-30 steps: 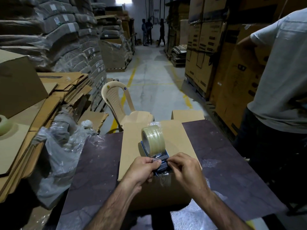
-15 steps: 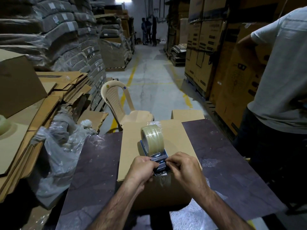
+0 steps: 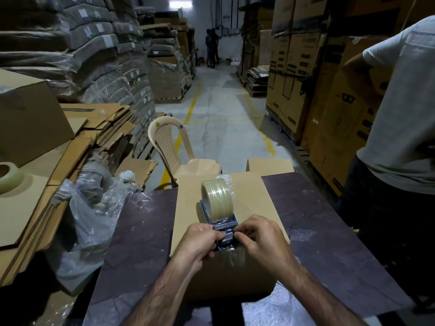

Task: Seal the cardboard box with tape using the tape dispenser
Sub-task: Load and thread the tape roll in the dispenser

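There are two hands, the left hand (image 3: 202,241) and the right hand (image 3: 261,238). There is one tape dispenser (image 3: 226,225), one cardboard box (image 3: 259,208) and one smaller box (image 3: 269,165) behind it. I count two tape rolls: the mounted roll (image 3: 217,200) and the loose roll (image 3: 9,176). One table (image 3: 329,231), one plastic chair (image 3: 169,142). Three other persons: one near person (image 3: 400,114), and in the far aisle a left figure (image 3: 208,47) and a right figure (image 3: 214,47).

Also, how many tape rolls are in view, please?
2: a mounted roll on the tape dispenser atop the cardboard box, a loose roll on flattened cardboard far left; others may be hidden.
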Available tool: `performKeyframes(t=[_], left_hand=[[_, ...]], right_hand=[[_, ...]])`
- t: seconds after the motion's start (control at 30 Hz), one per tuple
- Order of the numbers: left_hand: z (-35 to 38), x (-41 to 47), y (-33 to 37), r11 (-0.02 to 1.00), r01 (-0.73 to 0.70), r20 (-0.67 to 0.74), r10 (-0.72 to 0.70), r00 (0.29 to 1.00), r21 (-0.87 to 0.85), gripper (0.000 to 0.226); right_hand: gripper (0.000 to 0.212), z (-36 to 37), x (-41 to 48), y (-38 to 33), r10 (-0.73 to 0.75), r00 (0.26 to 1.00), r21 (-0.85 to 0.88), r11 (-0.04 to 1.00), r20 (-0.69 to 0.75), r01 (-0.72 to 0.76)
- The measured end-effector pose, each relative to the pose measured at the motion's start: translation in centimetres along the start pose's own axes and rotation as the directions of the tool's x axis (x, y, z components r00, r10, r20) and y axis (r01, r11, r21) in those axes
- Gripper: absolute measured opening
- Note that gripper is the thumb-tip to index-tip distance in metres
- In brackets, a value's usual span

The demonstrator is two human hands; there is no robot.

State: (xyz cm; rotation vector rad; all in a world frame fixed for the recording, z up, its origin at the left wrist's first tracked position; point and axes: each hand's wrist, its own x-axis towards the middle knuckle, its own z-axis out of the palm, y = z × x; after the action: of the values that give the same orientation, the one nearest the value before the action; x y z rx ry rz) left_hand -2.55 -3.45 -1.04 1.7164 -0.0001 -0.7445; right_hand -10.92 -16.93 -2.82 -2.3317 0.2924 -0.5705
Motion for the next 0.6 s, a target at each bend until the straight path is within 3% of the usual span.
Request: performKeyframes(t=[0.1, 0.33, 0.43, 0.6], left_hand=[[-0.3, -0.1, 0.3, 0.999, -0.02, 0.031, 0.018, 0.999, 0.046, 0.006], [-0.5, -0.6, 0.1, 0.911, -0.198, -0.021, 0.22, 0.975, 0.361, 0.007], [-0.8, -0.7, 0.2, 0.892, -0.218, -0.009, 0.241, 0.971, 0.396, 0.003], [-1.2, -0.4, 0.2, 0.89, -0.206, -0.133, 0.28, 0.951, 0.406, 0.014]], right_hand=[[0.003, 0.2, 0.3, -0.2, 0.024, 1.0, 0.026, 0.999, -0.006, -0.024], [0.011, -0.1, 0.6, -0.7, 0.036, 0.998, -0.032, 0.999, -0.051, -0.038], [0.02, -0.3, 1.0, -1.1, 0.031, 0.997, 0.031, 0.999, -0.075, -0.029], [0.035, 0.0, 1.8, -1.4, 0.077, 0.996, 0.085, 0.994, -0.032, -0.074]])
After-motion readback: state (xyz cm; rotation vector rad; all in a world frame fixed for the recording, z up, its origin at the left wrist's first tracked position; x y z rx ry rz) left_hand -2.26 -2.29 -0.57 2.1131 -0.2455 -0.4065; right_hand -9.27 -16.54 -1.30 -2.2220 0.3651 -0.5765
